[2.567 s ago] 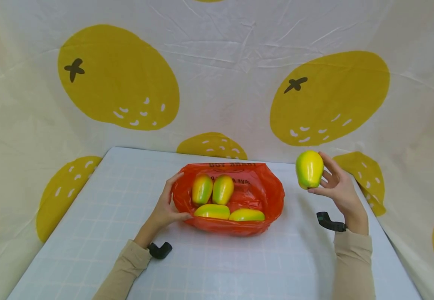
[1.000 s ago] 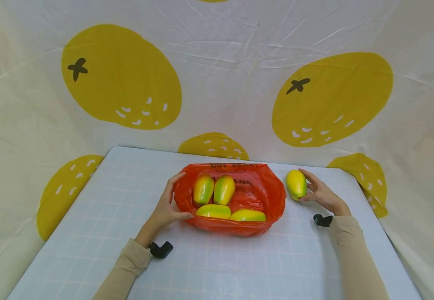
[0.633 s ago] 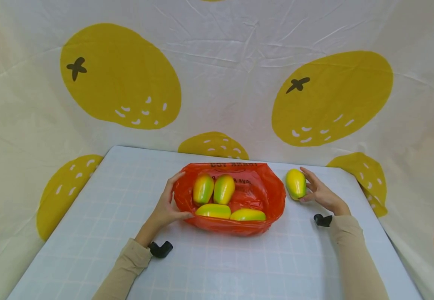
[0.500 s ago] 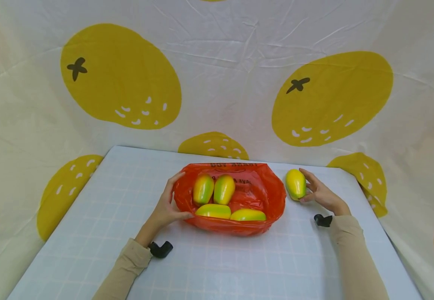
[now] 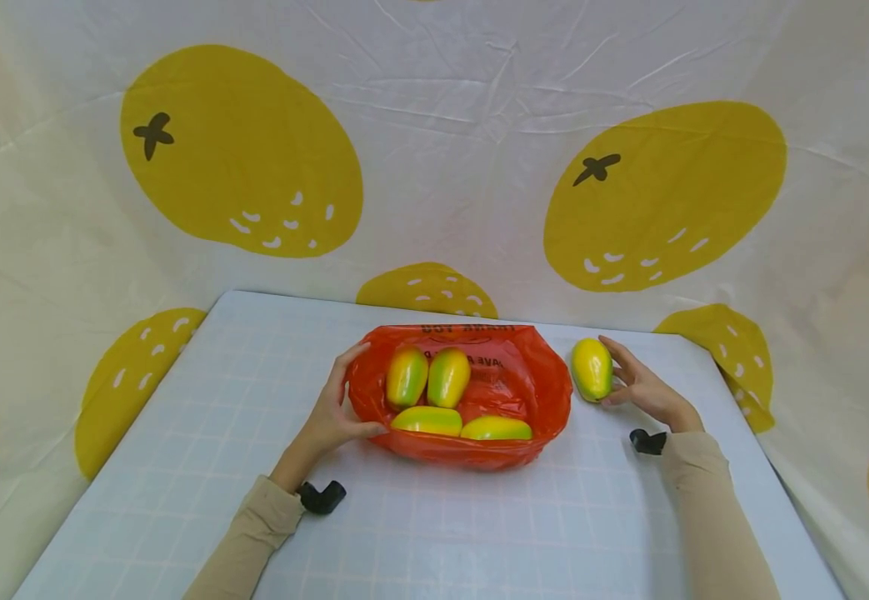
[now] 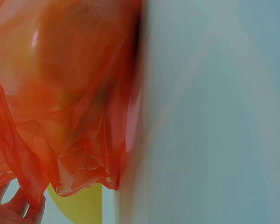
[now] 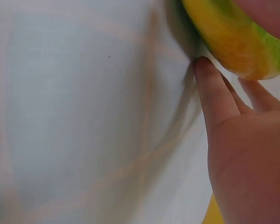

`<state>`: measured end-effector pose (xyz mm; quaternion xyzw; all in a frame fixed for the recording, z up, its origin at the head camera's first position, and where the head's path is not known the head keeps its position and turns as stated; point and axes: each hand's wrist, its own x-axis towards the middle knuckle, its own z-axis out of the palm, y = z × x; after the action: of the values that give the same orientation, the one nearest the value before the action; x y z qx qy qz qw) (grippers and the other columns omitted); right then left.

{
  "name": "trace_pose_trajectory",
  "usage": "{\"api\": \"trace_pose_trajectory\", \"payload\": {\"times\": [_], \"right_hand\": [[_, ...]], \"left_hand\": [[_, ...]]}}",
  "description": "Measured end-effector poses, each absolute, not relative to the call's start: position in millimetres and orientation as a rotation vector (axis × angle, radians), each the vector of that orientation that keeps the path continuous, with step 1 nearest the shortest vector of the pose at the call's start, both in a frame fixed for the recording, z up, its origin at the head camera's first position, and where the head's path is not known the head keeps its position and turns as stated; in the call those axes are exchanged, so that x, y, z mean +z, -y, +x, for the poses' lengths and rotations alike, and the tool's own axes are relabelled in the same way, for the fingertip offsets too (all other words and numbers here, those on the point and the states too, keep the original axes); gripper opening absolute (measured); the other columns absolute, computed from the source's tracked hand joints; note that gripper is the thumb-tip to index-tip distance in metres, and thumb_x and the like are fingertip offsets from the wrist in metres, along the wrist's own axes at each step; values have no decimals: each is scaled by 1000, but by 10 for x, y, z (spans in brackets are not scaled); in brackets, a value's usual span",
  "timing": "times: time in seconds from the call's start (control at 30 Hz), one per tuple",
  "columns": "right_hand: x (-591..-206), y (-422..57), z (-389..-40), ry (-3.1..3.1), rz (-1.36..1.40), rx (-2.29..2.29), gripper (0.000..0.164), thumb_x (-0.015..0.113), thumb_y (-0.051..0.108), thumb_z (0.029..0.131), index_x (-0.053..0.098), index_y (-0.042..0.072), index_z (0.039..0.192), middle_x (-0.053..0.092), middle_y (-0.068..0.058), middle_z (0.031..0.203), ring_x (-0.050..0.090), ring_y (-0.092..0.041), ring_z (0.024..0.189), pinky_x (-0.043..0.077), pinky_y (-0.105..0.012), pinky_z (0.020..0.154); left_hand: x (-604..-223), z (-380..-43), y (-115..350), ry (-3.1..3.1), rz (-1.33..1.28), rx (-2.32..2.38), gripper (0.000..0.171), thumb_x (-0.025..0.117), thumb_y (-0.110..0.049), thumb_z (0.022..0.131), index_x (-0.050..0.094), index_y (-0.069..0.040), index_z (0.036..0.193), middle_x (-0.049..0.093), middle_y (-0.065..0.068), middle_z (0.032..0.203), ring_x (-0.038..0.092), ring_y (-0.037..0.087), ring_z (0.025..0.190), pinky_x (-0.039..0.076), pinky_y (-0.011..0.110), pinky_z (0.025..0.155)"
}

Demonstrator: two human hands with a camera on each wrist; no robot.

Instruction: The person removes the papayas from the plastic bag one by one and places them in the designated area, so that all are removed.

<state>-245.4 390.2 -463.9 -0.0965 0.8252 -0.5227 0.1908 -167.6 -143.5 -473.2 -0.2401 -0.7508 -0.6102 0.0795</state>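
In the head view, a red plastic bag [image 5: 452,454] lies with its mouth open on the table, printed lettering on its back wall. Two mangoes, one a yellow-green mango [image 5: 407,377], stand side by side inside it, and two more lie along the front. My left hand [image 5: 329,417] holds the bag's left side, thumb in front and fingers behind. Right of the bag, another mango [image 5: 592,369] sits on the table, with my right hand [image 5: 647,390] holding it between thumb and fingers. The right wrist view shows the thumb over this mango and a fingertip down at the tabletop.
The white table [image 5: 441,542] has a pale grid pattern. Behind it hangs a light cloth [image 5: 449,167] printed with large yellow fruit. Black wrist devices, one a black camera mount [image 5: 322,497], sit by both sleeves.
My right hand has brought its mango down and left, from the air onto the table beside the bag. Over the last second both hands have stayed nearly still. The left keeps its grip on the bag.
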Motion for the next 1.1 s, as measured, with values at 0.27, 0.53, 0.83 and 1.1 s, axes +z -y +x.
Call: {"api": "trace_pose_trajectory", "payload": {"times": [0.27, 0.53, 0.83, 1.1], "right_hand": [[-4635, -3904, -2429, -2315, -272, -1476, 115, 75, -8, 75, 3, 22, 160, -5, -12, 166, 5, -55, 143, 11, -80, 104], [-4599, -3895, -2404, -2318, -274, -1470, 115, 74, -7, 75, 3, 21, 160, -4, -13, 165, 8, -55, 143, 13, -79, 105], [-4509, -3886, -2394, -2353, -293, -1453, 110, 74, -1, 79, 2, 17, 160, -5, -17, 165, 4, -55, 144, 10, -74, 109], [-4326, -3842, -2347, -2457, -278, -1411, 93, 66, 16, 93, 2, 16, 160, -4, -14, 166, 0, -49, 147, 3, -77, 107]], "left_hand": [[-4815, -1709, 1446, 2228, -719, -1828, 106, 87, -1, 67, 28, -20, 153, 31, 1, 158, 29, 23, 145, 31, 59, 112], [-4784, -1693, 1437, 2259, -698, -1816, 107, 88, -2, 66, 26, -13, 153, 30, 7, 159, 28, 28, 145, 30, 59, 112], [-4774, -1689, 1439, 2263, -694, -1819, 107, 88, -4, 66, 26, -10, 153, 29, 9, 159, 28, 29, 145, 30, 59, 112], [-4811, -1709, 1452, 2218, -746, -1806, 106, 87, -1, 67, 28, -20, 153, 30, 1, 159, 28, 23, 145, 29, 60, 112]]}}
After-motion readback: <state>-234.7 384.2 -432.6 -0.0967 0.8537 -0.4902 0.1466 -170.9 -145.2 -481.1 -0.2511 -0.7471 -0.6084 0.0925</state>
